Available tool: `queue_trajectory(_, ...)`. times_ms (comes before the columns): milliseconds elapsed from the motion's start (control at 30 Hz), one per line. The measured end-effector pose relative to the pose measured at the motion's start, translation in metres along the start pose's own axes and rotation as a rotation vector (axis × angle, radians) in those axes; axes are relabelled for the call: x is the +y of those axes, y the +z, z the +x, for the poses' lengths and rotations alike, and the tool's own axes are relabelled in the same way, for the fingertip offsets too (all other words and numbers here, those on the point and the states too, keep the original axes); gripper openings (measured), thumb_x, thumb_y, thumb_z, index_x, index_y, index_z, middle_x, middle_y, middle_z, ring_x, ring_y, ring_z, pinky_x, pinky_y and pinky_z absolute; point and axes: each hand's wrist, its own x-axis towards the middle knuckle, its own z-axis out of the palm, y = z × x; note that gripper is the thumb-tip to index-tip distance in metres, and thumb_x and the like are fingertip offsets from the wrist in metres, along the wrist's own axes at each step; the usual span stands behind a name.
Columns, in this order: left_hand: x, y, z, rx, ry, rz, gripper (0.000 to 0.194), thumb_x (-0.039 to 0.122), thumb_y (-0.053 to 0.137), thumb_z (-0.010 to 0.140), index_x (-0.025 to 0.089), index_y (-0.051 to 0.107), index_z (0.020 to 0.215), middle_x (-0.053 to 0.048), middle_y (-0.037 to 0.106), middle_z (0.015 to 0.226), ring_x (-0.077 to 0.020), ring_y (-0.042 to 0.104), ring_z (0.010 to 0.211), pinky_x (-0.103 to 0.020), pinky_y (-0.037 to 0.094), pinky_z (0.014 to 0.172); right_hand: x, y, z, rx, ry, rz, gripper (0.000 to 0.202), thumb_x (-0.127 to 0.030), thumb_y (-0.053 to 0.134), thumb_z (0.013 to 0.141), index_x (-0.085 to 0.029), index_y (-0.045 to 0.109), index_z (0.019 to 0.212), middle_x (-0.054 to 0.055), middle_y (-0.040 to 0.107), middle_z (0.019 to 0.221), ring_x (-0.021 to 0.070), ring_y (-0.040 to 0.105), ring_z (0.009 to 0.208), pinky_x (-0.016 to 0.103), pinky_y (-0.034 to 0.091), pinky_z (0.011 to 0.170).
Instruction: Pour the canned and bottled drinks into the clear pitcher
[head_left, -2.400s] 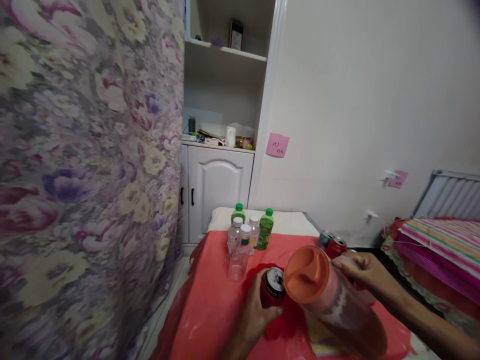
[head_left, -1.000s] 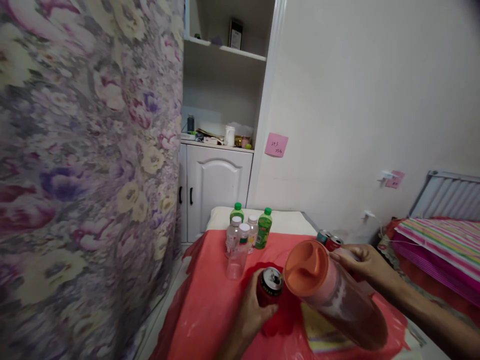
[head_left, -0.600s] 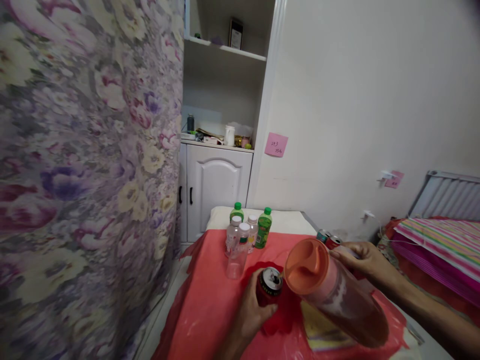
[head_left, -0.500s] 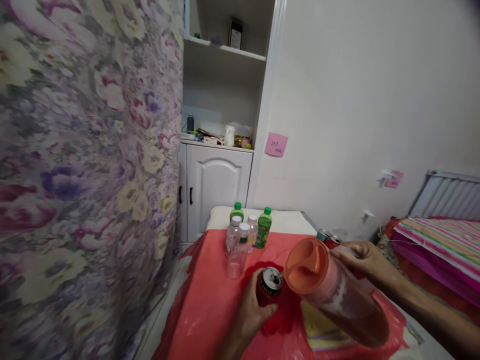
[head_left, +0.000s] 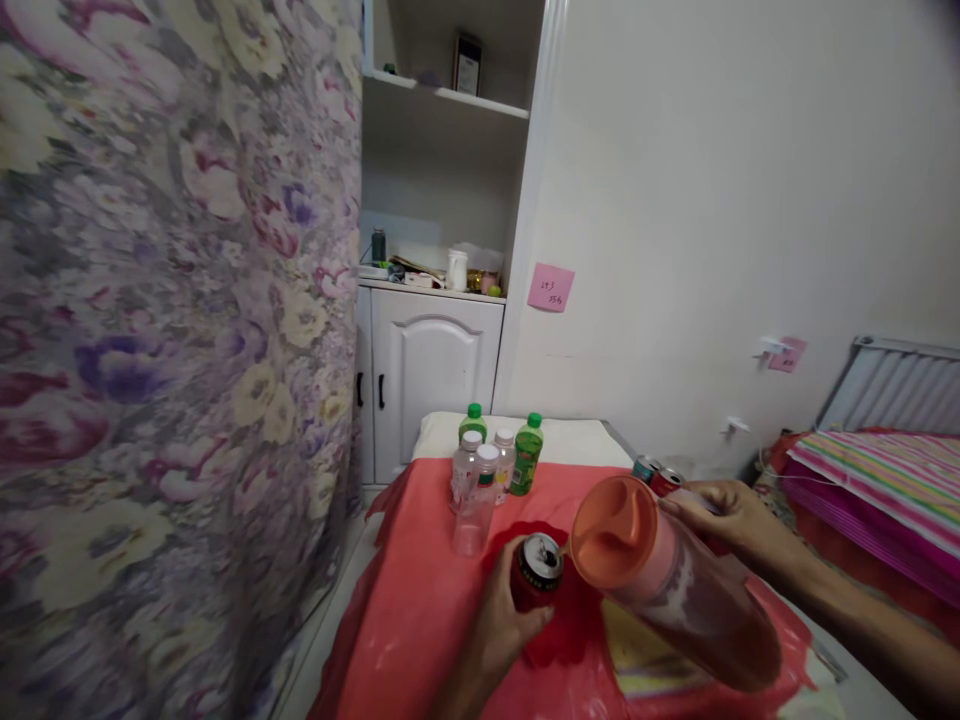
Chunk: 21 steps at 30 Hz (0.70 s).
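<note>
My left hand [head_left: 499, 620] is wrapped around a dark red drink can [head_left: 534, 585], its opened silver top facing up. My right hand [head_left: 724, 510] grips the handle of a clear pitcher [head_left: 697, 600] with an orange lid [head_left: 616, 532]. The pitcher is tilted toward the can and holds a brownish liquid. Its spout is right beside the can's rim, and a thin stream seems to run at the opening. Under the can lies a red, wavy-edged dish or mat [head_left: 566, 625].
Clear bottles [head_left: 474, 520] with white caps and green bottles [head_left: 528, 455] stand toward the table's back. Two cans [head_left: 664, 480] are behind the pitcher. A yellow cloth [head_left: 645, 650] lies on the red table cover [head_left: 420, 600]. A floral curtain [head_left: 180, 360] hangs at left.
The pitcher and can hold nearly the same pose, spout at the can's opening. The view has shifted very slightly.
</note>
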Motion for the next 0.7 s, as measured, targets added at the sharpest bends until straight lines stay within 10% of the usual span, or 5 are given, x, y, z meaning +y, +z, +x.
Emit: queue_trajectory(700,0.0007,0.0008,0.0006,-0.022,-0.003,0.016,0.075,0.018,0.087,0.058,0.022,0.059,0.127,-0.010,0.068,0.131,-0.0360,0.059,0.127,-0.046,0.042,0.112,0.0051,-0.0014,0.0016,-0.017,0.001,-0.030,0.060,-0.073,0.063,0.081,-0.023,0.039,0.060,-0.007,0.032,0.055,0.0098,0.027,0.052,0.028,0.019,0.051)
